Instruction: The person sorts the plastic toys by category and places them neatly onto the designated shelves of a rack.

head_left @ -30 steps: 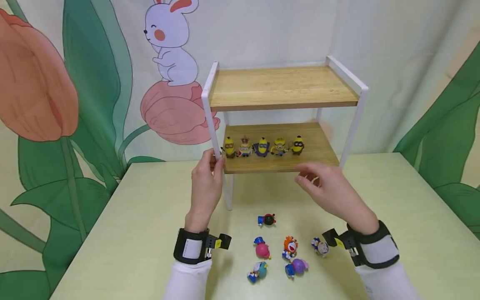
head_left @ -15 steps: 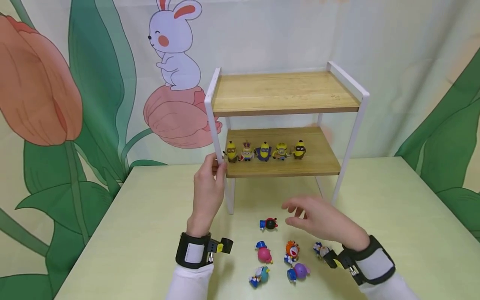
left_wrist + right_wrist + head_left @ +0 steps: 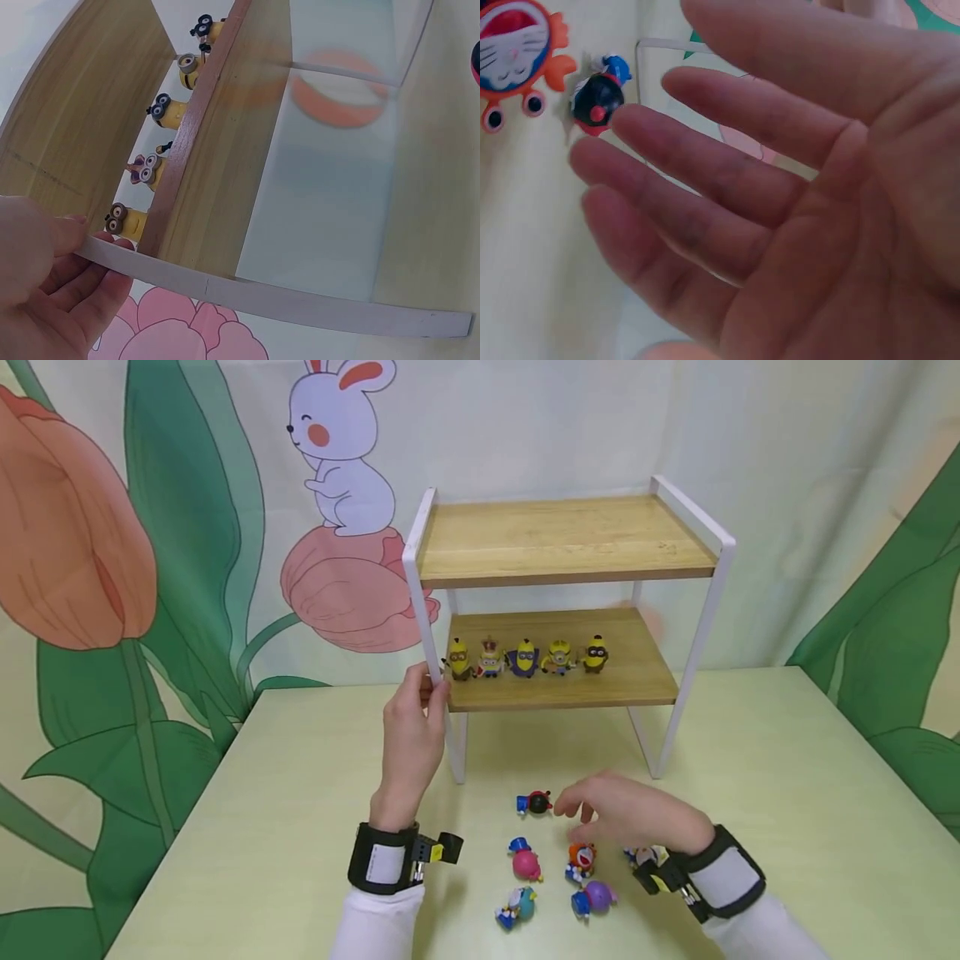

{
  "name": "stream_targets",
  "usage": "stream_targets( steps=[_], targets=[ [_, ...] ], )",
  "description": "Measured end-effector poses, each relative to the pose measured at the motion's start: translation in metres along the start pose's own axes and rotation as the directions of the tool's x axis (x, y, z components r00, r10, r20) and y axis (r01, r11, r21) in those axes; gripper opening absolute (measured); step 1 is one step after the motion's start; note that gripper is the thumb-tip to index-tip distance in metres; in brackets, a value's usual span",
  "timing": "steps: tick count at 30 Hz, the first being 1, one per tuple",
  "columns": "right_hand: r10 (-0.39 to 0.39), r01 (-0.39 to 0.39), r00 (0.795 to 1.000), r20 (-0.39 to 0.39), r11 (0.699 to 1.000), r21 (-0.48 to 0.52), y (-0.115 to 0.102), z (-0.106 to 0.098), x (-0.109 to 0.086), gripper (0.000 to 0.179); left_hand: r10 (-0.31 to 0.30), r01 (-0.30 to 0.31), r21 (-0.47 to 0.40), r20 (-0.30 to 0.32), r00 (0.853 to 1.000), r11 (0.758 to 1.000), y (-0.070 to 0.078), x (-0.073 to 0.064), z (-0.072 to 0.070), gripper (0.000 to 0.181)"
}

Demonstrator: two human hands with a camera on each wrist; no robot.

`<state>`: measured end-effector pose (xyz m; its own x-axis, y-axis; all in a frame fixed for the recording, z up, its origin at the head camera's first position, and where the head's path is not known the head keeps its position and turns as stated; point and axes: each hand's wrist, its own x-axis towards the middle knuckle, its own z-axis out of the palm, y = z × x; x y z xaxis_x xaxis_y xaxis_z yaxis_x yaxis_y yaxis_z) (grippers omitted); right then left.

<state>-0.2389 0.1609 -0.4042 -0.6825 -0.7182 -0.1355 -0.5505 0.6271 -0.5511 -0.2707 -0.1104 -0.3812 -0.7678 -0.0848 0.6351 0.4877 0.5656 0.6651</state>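
My left hand (image 3: 412, 735) grips the white front-left post of a small two-tier wooden shelf (image 3: 562, 539). In the left wrist view the thumb and fingers are around the white frame (image 3: 202, 281). My right hand (image 3: 637, 814), relaxed with fingers spread and slightly bent, hovers over the table and holds nothing. Its fingertips are beside a black-and-red figurine with a blue end (image 3: 537, 802), lying on its side. Below the hand lies an orange crab-costumed cat figurine (image 3: 582, 857), partly covered. A white-and-blue figurine (image 3: 639, 855) is partly hidden by the right wrist camera.
Several yellow minion figurines (image 3: 527, 657) stand in a row on the lower board (image 3: 630, 681). On the pale table (image 3: 300, 827) lie pink (image 3: 526, 864), teal (image 3: 517, 907) and purple (image 3: 596, 897) figurines. A printed curtain hangs behind.
My right hand has come down from the front edge of the lower board to above the table, moving left towards the black-and-red figurine. The left hand keeps its grip on the post.
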Motion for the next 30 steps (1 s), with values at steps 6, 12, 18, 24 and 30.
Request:
stream_targets(
  steps=[6, 12, 18, 24, 30],
  targets=[
    [0.041, -0.04, 0.998, 0.054, 0.999, -0.02, 0.001, 0.001, 0.002, 0.026, 0.008, -0.008, -0.013, -0.01, 1.0, 1.0, 0.001, 0.002, -0.001, 0.022],
    [0.14, -0.137, 0.982, 0.124, 0.99, -0.032, 0.001, 0.009, 0.004, 0.029, -0.008, 0.008, -0.007, -0.001, 1.0, 1.0, 0.0, 0.001, -0.001, 0.023],
    [0.207, -0.197, 0.968, 0.145, 0.977, -0.079, 0.001, 0.014, 0.004, 0.026, -0.007, 0.007, -0.005, 0.005, 1.0, 1.0, 0.001, 0.001, 0.001, 0.023],
    [0.228, -0.213, 0.962, 0.151, 0.971, -0.109, 0.002, 0.016, 0.004, 0.02, -0.012, 0.012, -0.008, 0.002, 1.0, 1.0, 0.001, 0.0, 0.001, 0.022],
    [0.179, -0.163, 0.973, 0.142, 0.98, -0.117, 0.005, 0.017, 0.007, 0.015, -0.013, 0.013, -0.004, -0.002, 1.0, 1.0, 0.0, 0.0, 0.001, 0.021]
  ],
)
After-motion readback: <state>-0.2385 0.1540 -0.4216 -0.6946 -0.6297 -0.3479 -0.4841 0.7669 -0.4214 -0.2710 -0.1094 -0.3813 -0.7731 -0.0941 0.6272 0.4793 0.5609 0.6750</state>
